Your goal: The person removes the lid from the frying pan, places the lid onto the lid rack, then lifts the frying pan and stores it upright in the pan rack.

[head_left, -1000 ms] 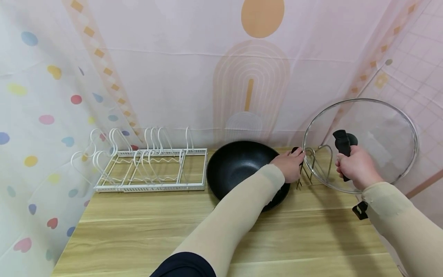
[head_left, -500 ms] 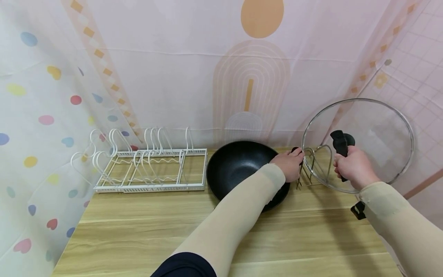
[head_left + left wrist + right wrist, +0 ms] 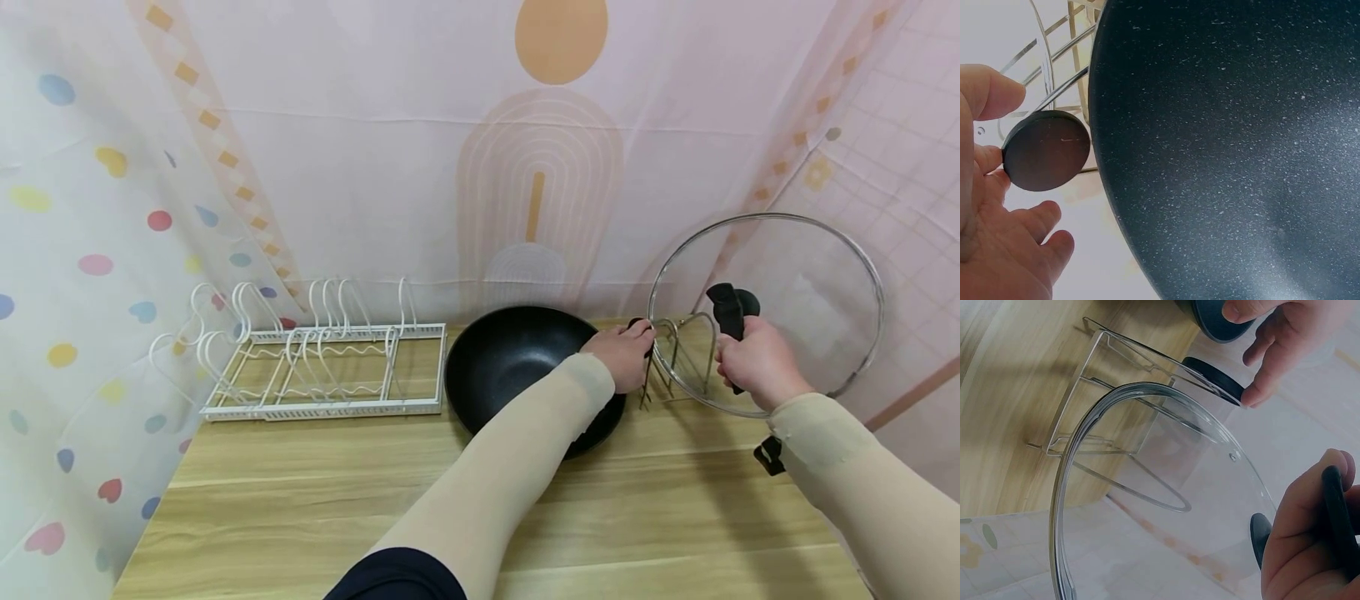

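My right hand (image 3: 765, 358) grips the black handle (image 3: 726, 312) of a large round glass lid (image 3: 817, 308). The lid stands tilted on edge, its metal-rimmed lower left part overlapping a small wire rack (image 3: 1074, 391). Whether the lid touches that rack, I cannot tell. At the rack's near-left end, my left hand (image 3: 621, 357) touches the edge of a round black disc (image 3: 1046, 153). Its fingers are spread loosely in the left wrist view, with the thumb just above the disc. Beneath my left forearm sits a black wok (image 3: 517, 358), its right side partly covered.
A white rack (image 3: 322, 407) with several curved dividers stands at the left on the wooden table (image 3: 337, 500). Patterned curtains (image 3: 375, 183) hang close behind and at both sides. A black strap piece (image 3: 768, 456) shows under my right wrist.
My right hand has brought the glass lid slightly left, closer to the wire rack. The left hand stays at the disc. The whole head view has shifted a little.
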The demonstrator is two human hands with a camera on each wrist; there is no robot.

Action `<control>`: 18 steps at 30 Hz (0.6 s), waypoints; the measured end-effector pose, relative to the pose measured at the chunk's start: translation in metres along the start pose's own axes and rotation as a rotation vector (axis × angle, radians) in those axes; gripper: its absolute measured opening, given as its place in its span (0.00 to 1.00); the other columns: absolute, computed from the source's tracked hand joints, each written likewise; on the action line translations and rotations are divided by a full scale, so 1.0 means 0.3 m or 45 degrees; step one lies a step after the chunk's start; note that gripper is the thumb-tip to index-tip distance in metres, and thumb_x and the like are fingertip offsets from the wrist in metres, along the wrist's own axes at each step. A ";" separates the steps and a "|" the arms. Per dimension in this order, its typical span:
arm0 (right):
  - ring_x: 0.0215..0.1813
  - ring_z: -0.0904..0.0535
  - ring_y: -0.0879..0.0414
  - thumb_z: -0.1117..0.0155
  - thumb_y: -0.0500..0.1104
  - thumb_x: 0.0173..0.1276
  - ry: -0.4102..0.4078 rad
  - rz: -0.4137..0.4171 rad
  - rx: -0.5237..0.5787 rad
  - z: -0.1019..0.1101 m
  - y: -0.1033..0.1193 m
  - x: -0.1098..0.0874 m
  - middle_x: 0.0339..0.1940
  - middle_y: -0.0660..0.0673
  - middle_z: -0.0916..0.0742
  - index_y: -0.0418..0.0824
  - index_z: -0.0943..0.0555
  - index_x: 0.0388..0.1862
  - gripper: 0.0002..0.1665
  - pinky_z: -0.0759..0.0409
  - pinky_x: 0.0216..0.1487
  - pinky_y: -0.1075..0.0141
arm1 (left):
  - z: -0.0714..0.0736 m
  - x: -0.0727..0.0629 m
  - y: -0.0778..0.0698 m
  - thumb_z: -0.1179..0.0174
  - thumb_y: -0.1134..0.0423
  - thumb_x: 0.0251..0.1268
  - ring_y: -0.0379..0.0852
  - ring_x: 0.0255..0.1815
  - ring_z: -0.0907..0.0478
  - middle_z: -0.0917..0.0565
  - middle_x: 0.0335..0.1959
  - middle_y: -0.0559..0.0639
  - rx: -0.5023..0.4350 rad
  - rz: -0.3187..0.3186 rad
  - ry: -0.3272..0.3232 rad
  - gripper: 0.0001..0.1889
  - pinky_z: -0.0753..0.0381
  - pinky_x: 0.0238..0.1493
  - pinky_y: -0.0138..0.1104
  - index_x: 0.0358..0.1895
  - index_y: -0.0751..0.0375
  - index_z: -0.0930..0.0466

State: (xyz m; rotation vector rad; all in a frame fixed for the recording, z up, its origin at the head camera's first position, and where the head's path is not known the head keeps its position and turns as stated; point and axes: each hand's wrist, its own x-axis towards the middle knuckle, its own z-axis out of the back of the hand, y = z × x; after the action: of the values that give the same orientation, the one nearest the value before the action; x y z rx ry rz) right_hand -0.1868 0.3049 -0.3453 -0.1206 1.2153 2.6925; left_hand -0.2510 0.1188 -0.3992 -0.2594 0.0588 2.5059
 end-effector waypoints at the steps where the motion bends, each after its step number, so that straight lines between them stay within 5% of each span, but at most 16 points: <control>1: 0.27 0.20 0.53 0.57 0.43 0.86 0.007 0.001 -0.009 -0.001 0.001 0.001 0.28 0.45 0.18 0.28 0.33 0.54 0.16 0.18 0.28 0.60 | 0.000 0.001 0.002 0.53 0.51 0.82 0.46 0.86 0.44 0.54 0.89 0.37 0.000 0.000 0.001 0.36 0.41 0.83 0.33 0.87 0.40 0.54; 18: 0.30 0.18 0.50 0.57 0.43 0.86 0.027 0.007 -0.086 -0.022 -0.005 0.003 0.31 0.43 0.16 0.27 0.33 0.55 0.18 0.20 0.29 0.58 | -0.021 0.014 0.010 0.51 0.48 0.82 0.44 0.88 0.49 0.61 0.89 0.33 0.013 0.009 0.049 0.39 0.45 0.84 0.32 0.88 0.37 0.60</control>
State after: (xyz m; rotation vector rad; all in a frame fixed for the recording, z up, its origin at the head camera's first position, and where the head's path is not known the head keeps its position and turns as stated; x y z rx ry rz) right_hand -0.1874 0.3011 -0.3508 -0.1553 1.1325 2.7445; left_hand -0.2550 0.1182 -0.4061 -0.3044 0.0879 2.5068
